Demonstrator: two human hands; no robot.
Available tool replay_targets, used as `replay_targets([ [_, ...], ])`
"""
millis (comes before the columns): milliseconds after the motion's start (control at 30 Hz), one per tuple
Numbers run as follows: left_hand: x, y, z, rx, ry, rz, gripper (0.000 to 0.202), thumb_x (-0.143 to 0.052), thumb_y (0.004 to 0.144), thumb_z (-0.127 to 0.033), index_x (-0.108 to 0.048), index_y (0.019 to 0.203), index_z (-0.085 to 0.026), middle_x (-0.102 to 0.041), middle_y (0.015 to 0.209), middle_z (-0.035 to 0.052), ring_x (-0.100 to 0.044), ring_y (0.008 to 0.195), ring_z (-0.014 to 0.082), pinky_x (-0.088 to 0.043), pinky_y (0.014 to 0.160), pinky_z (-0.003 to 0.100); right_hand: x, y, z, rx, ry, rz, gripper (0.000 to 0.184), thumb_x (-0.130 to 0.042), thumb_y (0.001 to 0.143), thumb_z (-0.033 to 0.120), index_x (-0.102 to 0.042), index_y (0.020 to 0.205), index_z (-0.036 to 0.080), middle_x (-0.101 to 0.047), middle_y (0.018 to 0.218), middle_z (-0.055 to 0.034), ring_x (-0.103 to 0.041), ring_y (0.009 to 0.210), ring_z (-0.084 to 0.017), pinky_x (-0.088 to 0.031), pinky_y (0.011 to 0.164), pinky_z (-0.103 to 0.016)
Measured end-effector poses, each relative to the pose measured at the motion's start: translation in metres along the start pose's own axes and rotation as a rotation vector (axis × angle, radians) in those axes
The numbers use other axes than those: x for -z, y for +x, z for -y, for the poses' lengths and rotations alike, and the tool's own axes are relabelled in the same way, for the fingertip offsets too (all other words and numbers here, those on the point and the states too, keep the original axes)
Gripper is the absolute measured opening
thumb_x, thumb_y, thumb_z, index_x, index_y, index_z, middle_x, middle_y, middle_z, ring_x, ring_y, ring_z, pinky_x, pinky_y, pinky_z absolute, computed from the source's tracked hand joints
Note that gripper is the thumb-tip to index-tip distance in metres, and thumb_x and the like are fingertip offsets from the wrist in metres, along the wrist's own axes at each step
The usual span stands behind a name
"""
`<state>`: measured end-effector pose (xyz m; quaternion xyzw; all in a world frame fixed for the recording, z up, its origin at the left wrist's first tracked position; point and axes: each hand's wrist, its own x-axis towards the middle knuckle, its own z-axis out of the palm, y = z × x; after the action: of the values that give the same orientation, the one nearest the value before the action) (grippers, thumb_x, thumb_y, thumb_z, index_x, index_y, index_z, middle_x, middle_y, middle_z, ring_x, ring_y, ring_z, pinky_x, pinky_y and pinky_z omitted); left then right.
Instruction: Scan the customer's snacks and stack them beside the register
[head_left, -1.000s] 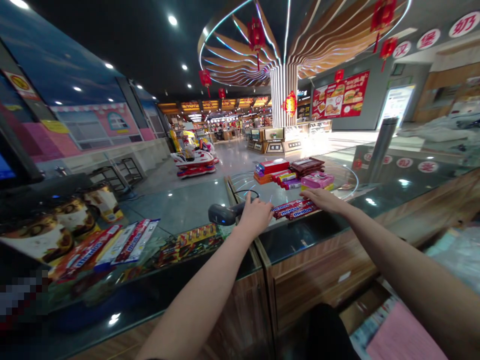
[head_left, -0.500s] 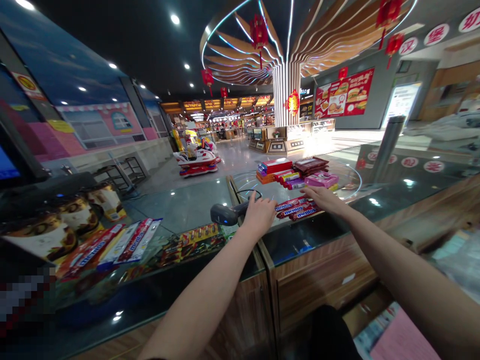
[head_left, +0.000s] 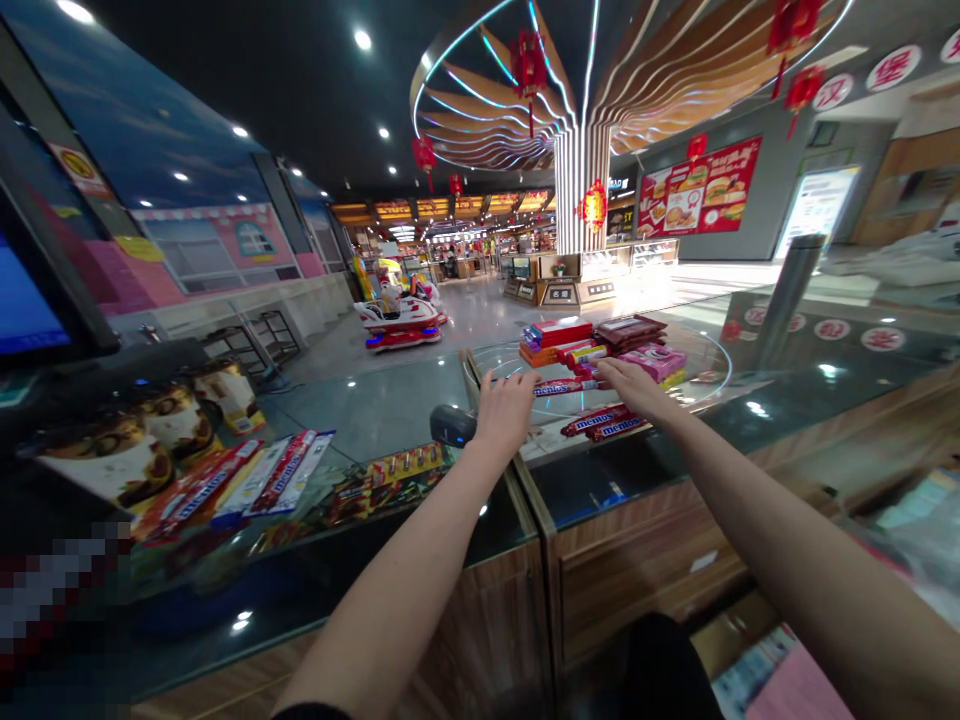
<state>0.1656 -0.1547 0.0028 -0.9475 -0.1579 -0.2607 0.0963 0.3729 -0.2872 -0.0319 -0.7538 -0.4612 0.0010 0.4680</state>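
Note:
My left hand (head_left: 507,408) and my right hand (head_left: 631,388) are closed on opposite ends of a red Mentos roll (head_left: 564,388), which they hold crosswise just behind the others. In front of it, two more Mentos rolls (head_left: 600,420) lie side by side on the glass counter (head_left: 555,450). Right behind my hands is a pile of sweets: a red box (head_left: 559,331), brown packets (head_left: 628,333), a yellow-and-red roll (head_left: 586,355) and a pink pack (head_left: 660,362). A black handheld scanner (head_left: 452,424) rests beside my left hand, partly hidden by it.
On the left of the counter lie more Mentos packs (head_left: 281,470), with patterned cups (head_left: 112,455) behind them and a monitor (head_left: 37,290) above. Yellowish packets (head_left: 390,475) are near the front middle. A metal post (head_left: 787,295) rises at the right. A wooden drawer (head_left: 645,560) is below.
One Mentos roll has moved away from the other two toward the sweets pile, between both hands. My left hand has shifted slightly left. The view has turned a little to the left.

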Motion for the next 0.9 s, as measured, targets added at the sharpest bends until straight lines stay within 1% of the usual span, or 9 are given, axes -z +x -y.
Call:
replay_targets([
  [167, 0.012, 0.0, 0.016, 0.054, 0.006, -0.003, 0.025, -0.045, 0.093, -0.019, -0.057, 0.114, -0.025, -0.068, 0.107, 0.0058, -0.062, 0.104, 0.0224, -0.026, 0.109, 0.047, -0.015, 0.008, 0.015, 0.023, 0.072, -0.008, 0.044, -0.039, 0.093, 0.042, -0.067, 0.116, 0.017, -0.07, 0.115, -0.0104, -0.064, 0.105, -0.025, -0.046, 0.094, -0.04],
  [267, 0.021, 0.001, 0.028, 0.073, 0.018, 0.004, 0.026, -0.044, 0.092, -0.019, -0.059, 0.113, -0.023, -0.068, 0.108, 0.007, -0.062, 0.105, 0.0237, -0.026, 0.109, 0.048, -0.022, 0.011, 0.03, 0.009, 0.119, 0.027, 0.044, -0.039, 0.093, 0.04, -0.065, 0.12, 0.016, -0.068, 0.119, -0.0109, -0.063, 0.106, -0.024, -0.047, 0.092, -0.039],
  [467, 0.033, 0.0, 0.058, 0.139, 0.039, 0.014, 0.026, -0.044, 0.093, -0.02, -0.059, 0.114, -0.024, -0.068, 0.111, 0.0069, -0.061, 0.105, 0.024, -0.023, 0.11, 0.048, -0.04, 0.022, 0.058, -0.006, 0.16, 0.078, 0.046, -0.037, 0.094, 0.039, -0.062, 0.125, 0.017, -0.067, 0.119, -0.0112, -0.062, 0.106, -0.024, -0.047, 0.092, -0.042],
  [600, 0.041, -0.007, 0.079, 0.167, 0.065, -0.002, 0.027, -0.042, 0.093, -0.019, -0.059, 0.113, -0.024, -0.068, 0.111, 0.0066, -0.062, 0.102, 0.0239, -0.024, 0.108, 0.048, -0.057, 0.033, 0.072, 0.023, 0.172, 0.109, 0.046, -0.037, 0.094, 0.039, -0.061, 0.126, 0.017, -0.066, 0.121, -0.011, -0.062, 0.107, -0.023, -0.046, 0.093, -0.041],
  [733, 0.049, -0.017, 0.097, 0.211, 0.067, 0.011, 0.027, -0.042, 0.093, -0.018, -0.059, 0.114, -0.023, -0.068, 0.11, 0.0072, -0.061, 0.105, 0.0242, -0.023, 0.109, 0.049, -0.078, 0.042, 0.086, 0.041, 0.165, 0.137, 0.046, -0.037, 0.095, 0.04, -0.061, 0.126, 0.017, -0.064, 0.125, -0.0109, -0.063, 0.107, -0.023, -0.045, 0.094, -0.041],
  [900, 0.055, -0.033, 0.123, 0.276, 0.084, 0.031, 0.026, -0.043, 0.093, -0.019, -0.059, 0.113, -0.024, -0.069, 0.109, 0.0063, -0.061, 0.105, 0.0235, -0.026, 0.107, 0.047, -0.106, 0.051, 0.105, 0.058, 0.179, 0.186, 0.046, -0.037, 0.095, 0.039, -0.061, 0.127, 0.017, -0.068, 0.118, -0.0103, -0.062, 0.108, -0.024, -0.046, 0.094, -0.041],
])
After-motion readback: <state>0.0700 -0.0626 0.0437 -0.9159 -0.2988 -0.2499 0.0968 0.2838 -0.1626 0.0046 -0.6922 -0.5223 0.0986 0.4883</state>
